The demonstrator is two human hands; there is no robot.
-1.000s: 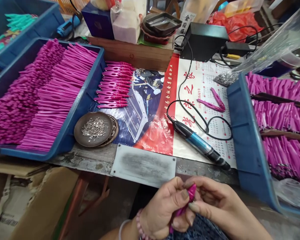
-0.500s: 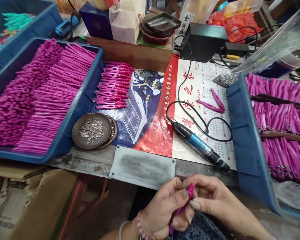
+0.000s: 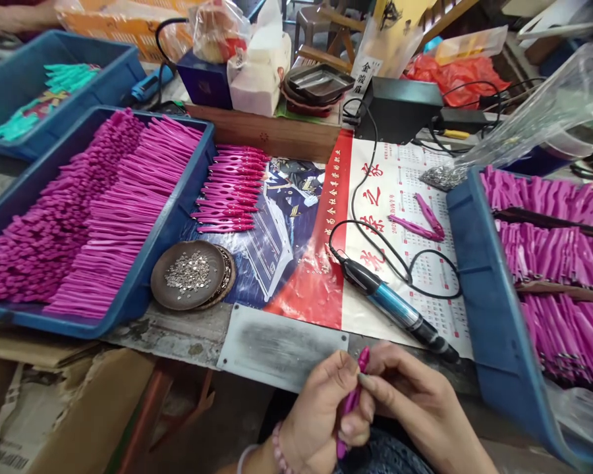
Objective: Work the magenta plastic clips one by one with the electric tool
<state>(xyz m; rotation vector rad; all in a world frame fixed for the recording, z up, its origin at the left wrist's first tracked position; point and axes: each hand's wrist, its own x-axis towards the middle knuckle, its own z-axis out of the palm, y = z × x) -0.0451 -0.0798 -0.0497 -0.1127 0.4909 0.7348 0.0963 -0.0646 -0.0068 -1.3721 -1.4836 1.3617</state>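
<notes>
Near side, just right of the flat grey rectangular plate (image 3: 281,345) | left hand (image 3: 326,405) gripped a slim magenta plastic piece (image 3: 351,400), right hand (image 3: 415,395) pinched its far end | steady left hold, light right fingertips looked wisest

1. The slender glossy magenta plastic piece (image 3: 352,403) has turned in the left hand (image 3: 321,398), from showing a broad end to a narrow edge.
2. The right hand (image 3: 415,395) has shifted, its thumb now close to the left thumb's tip.
3. The view tilts higher, bringing in another person's bare forearm (image 3: 14,16) and more of the orange openwork plastic basket (image 3: 143,36).
</notes>
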